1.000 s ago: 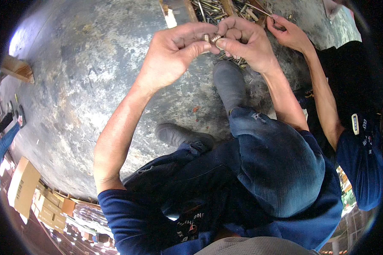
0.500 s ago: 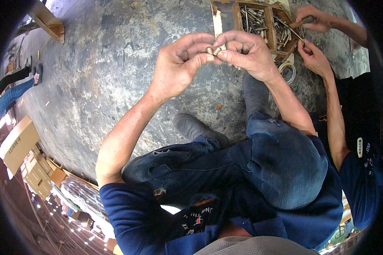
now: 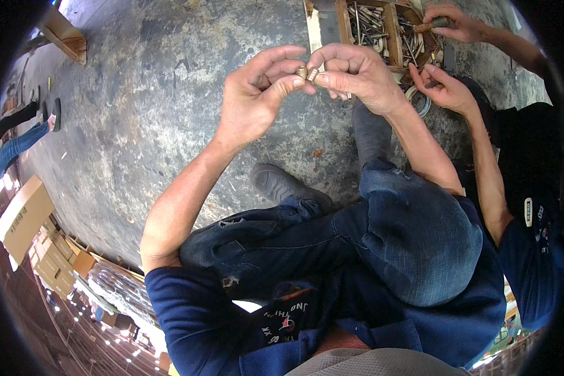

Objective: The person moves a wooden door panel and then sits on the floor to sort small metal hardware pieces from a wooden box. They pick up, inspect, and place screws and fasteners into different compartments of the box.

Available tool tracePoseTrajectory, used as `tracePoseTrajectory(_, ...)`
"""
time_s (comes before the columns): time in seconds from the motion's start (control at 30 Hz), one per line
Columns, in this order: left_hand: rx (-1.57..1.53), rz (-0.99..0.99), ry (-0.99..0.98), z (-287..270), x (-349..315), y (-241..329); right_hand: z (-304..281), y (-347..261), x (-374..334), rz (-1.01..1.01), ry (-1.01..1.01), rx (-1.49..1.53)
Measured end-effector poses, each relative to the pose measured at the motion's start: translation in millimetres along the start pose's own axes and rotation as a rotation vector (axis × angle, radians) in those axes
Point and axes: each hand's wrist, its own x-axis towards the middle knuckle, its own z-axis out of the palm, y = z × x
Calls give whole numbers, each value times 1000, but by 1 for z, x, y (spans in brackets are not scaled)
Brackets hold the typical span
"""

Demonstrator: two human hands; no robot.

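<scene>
My left hand (image 3: 255, 95) pinches a small brass-coloured threaded insert (image 3: 301, 72) between thumb and fingers. In my right hand (image 3: 365, 80), thumb and forefinger grip a second threaded insert (image 3: 313, 74) of like colour. Both pieces are held side by side above the floor, touching or nearly so; which cannot be told. Below the curled fingers of my right hand shows the end of another small metal piece (image 3: 349, 96). Just beyond that hand lies a wooden divided tray (image 3: 392, 36) with many small metal parts in its compartments.
To the right, a co-worker's hands (image 3: 450, 93) work near the tray, one holding a dark-handled tool (image 3: 442, 22). A tape roll (image 3: 425, 105) lies by my right wrist. My shoe (image 3: 283, 183) rests on the concrete floor (image 3: 169, 125). Cartons (image 3: 53, 266) stand at left.
Both my hands have shifted slightly left in the view, and the inserts have turned a little. The co-worker's hands moved apart; the rod between them is no longer held across.
</scene>
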Motion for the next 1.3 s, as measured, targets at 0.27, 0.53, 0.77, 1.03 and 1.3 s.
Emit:
tracePoseTrajectory(0.27, 48, 18, -39, 5, 3, -3, -8, 3, -8, 35, 18, 45)
tracePoseTrajectory(0.53, -35, -74, -146, 54, 76, -27, -64, 13, -58, -26, 281, 430)
tracePoseTrajectory(0.77, -64, -73, -196, 92, 102, -39, -82, 26, -76, -26, 467, 481)
tracePoseTrajectory(1.03, 481, 381, -265, 99, 88, -31, -65, 45, -65, 215, 555, 849)
tracePoseTrajectory(1.3, 526, 566, -149, 103, 96, -23, -63, 26, -65, 117, 413, 904)
